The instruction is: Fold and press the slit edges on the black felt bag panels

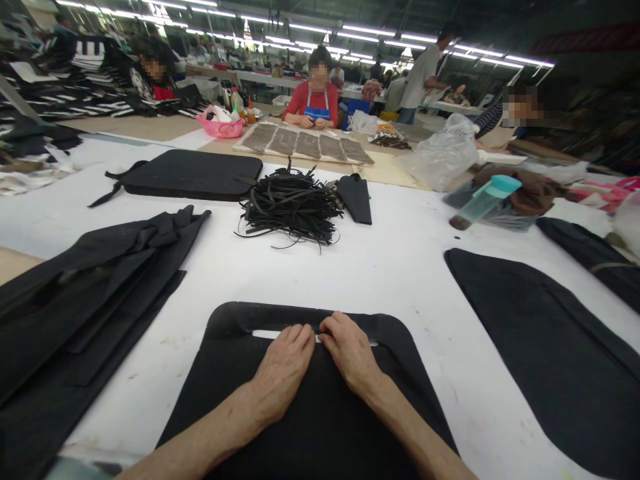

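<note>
A black panel (320, 427) with rounded upper corners lies flat in front of me, a long narrow slot near its top edge letting white show through. My left hand (285, 367) rests on it, closed, with fingers curled at the slot's lower edge and pinching the black material there. Just to its right, my right hand (351, 353) is closed over the same slot, thumb and fingers pressed together on the edge. The two hands nearly touch at the fingertips. Both sets of fingers partly cover the slot's middle.
Beyond the panel lie a heap of thin black strips (293, 203), a black padded piece (193, 173) and a small black tapered piece (356, 199). Black panels lie left (85, 300) and right (545, 347). A teal-lidded bottle (485, 200) is at back right. A co-worker (313, 97) sits opposite.
</note>
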The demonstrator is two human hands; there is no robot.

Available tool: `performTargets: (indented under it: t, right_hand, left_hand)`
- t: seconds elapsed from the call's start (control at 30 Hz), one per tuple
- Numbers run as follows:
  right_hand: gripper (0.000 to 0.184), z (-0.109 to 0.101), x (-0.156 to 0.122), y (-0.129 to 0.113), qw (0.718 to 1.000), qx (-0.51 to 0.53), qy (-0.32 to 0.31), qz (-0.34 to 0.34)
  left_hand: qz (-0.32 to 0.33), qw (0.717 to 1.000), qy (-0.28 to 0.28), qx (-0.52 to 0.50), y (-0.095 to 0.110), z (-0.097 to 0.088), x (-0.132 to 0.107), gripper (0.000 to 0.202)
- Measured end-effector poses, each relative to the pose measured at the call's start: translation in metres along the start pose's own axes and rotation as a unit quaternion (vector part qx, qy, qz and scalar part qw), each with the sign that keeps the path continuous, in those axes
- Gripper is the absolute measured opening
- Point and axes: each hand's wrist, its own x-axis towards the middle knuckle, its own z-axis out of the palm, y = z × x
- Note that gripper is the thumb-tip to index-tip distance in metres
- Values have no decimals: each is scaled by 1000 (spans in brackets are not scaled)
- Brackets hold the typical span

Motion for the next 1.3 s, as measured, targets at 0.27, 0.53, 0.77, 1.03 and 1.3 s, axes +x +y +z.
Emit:
performTargets:
  t: [0.27,0.53,0.77,1.03,1.3]
  right_hand:
    - [18,-21,-17,52,994,-69,1,-82]
    - [18,-28,-39,87,992,-109,31,-47]
    - [21,-31,-34,83,996,-83,19,-33]
    - [19,-37,-28,73,995,-85,-8,51]
    - [18,-43,-10,66,979,-96,-78,164]
  left_hand:
    - [-5,1000,27,10,-5,-1,-3,52]
    - [7,998,26,50,-2,4,-2,51]
    - [6,995,38,88,0,8,-4,50]
    - [-12,992,13,127,13,7,2,46]
    - [-7,983,35,178,23,2,4,54]
